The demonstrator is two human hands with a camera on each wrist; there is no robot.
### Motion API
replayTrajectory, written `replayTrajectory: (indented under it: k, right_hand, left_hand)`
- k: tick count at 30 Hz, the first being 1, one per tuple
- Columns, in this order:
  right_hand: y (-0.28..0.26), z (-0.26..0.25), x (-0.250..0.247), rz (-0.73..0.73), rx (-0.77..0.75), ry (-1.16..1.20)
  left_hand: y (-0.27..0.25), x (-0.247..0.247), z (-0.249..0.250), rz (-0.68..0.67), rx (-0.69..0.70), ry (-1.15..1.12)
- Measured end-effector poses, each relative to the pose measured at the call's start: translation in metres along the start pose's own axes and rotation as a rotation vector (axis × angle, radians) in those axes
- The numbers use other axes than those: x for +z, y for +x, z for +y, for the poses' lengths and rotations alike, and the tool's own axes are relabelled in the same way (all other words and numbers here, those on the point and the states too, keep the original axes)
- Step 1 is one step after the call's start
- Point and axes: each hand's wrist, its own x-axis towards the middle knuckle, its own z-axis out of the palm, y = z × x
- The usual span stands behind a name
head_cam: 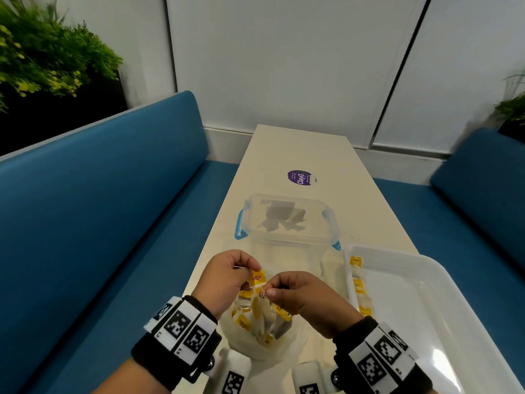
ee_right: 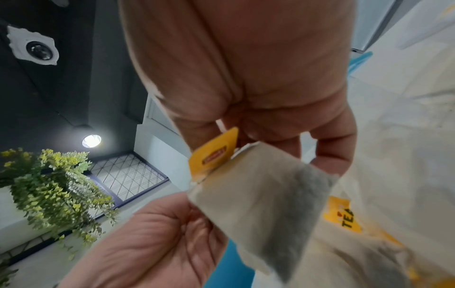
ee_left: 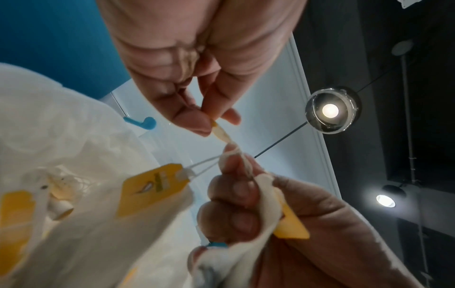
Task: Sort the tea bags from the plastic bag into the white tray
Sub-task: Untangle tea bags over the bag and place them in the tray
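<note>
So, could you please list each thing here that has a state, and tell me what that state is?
Plastic bag: open, tea bags inside.
White tray: tea bags lined along its left wall.
Clear container: lid on, latches unclipped.
Left hand: pinches a yellow tag.
Right hand: pinches tangled string.
Held tea bag: lifted above the bag.
</note>
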Motion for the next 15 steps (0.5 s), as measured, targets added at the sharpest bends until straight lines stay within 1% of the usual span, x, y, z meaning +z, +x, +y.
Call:
replayTrajectory:
  k: [2,4,7,9,11,13,15]
  right_hand:
    - [0.001,0.000,0.001,-0.004,0.014,0.054]
    - [0.001,0.000,0.000,0.001,0.033,0.106]
    - [0.000,-0.002,-0.002,0.029,0.061,0.124]
    - [0.000,-0.003,-0.004,0.053,0.063,0.120]
    - [0.000,-0.003,-0.005,0.072,0.065,0.126]
    - [0.001,-0.002,-0.003,0.080,0.067,0.124]
    - [0.001,-0.003,-0.001,0.075,0.063,0.119]
  left_hand:
    - [0.001,0.002,0.000,-0.021,0.000,0.050]
    - [0.000,0.004,-0.002,0.001,0.037,0.163]
    - [-0.009,0.000,-0.005,0.119,0.229,0.389]
    - [-0.019,-0.004,-0.004,0.137,0.308,0.435]
    - [-0.029,-0.007,-0.004,0.100,0.322,0.436]
    - [-0.034,-0.006,-0.005,0.029,0.293,0.438]
    - [-0.036,-0.002,-0.006,0.002,0.277,0.460]
